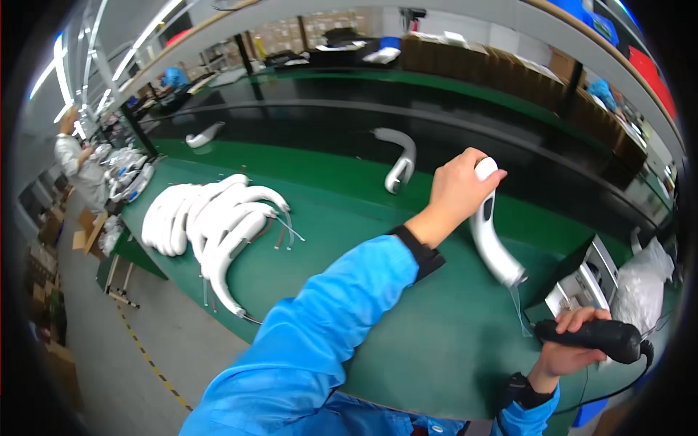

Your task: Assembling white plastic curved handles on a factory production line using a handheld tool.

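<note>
Over the green counter [407, 349], holding a white curved housing [496, 251] by its upper end, clamped in the grip of the left hand [459, 187].
Also clasping a black corded tool [600, 338], fully wrapped by the right hand [571, 356]. Might twist loose if pinched too lightly at one end; might snag the thin trailing wires [518, 305] on the boxy unit [602, 265] nearby, if swung right.

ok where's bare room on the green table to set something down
Bare green table shows between the white pile and left sleeve, and between that sleeve and black tool. Crowded: at the pile, box and plastic bag.
</note>
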{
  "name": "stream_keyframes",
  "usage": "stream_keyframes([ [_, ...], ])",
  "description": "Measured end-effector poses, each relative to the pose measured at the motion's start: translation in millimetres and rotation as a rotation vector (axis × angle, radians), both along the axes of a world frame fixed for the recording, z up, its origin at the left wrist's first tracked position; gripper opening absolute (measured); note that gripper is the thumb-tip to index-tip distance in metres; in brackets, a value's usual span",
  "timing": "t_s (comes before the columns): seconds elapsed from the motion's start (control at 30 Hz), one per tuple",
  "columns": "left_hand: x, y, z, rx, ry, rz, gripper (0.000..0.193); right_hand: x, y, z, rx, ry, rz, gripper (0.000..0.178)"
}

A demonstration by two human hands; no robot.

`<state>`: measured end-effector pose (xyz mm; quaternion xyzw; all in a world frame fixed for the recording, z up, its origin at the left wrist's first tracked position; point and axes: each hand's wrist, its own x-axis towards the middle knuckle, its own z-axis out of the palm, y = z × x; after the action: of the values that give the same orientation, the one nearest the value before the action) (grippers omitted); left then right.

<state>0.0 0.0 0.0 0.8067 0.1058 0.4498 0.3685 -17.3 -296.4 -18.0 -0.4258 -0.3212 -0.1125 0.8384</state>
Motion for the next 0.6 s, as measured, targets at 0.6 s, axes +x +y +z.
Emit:
stream_keyframes([
  [0.6,5.0,97.4,-75.2,0.075,0.798,0.544,0.039,6.9,11.5,-17.7,-0.152,0.022,0.161,0.079],
])
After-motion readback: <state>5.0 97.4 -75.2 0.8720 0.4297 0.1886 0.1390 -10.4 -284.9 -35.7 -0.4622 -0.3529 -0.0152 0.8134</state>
